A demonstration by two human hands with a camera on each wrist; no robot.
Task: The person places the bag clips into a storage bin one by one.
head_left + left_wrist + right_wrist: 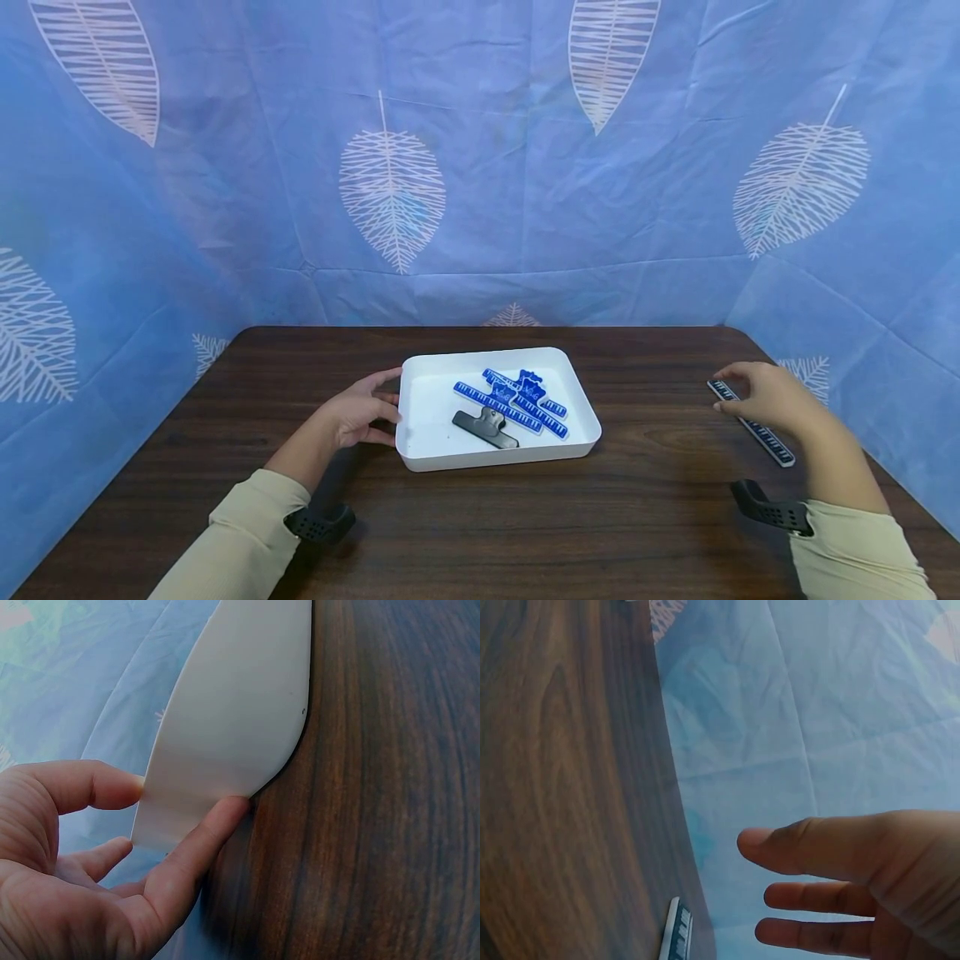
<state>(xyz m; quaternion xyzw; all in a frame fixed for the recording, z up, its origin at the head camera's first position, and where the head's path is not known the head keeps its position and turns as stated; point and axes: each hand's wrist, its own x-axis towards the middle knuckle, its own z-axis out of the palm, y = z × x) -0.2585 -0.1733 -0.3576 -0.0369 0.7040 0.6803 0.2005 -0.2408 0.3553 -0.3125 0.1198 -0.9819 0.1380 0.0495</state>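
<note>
A white rectangular tray [442, 462] rests on the table. Several blue clips [498, 407] with a piano-key pattern lie overlapping inside it, beside a dark metal bulldog clip [486, 427]. My left hand [367, 410] touches the tray's left end from outside, fingers spread; in the left wrist view fingertips meet the rim and outer wall of the tray [225, 712]. Over on the right, my right hand [772, 400] hovers above a long black piano-key-patterned strip [772, 443], partly covering it. In the right wrist view the fingers stand apart from the strip [677, 934], holding nothing.
The dark wooden table [645, 517] ends at the back and sides against a blue cloth [525, 208] printed with white leaves. Each wrist wears a black band, such as the left band [320, 523].
</note>
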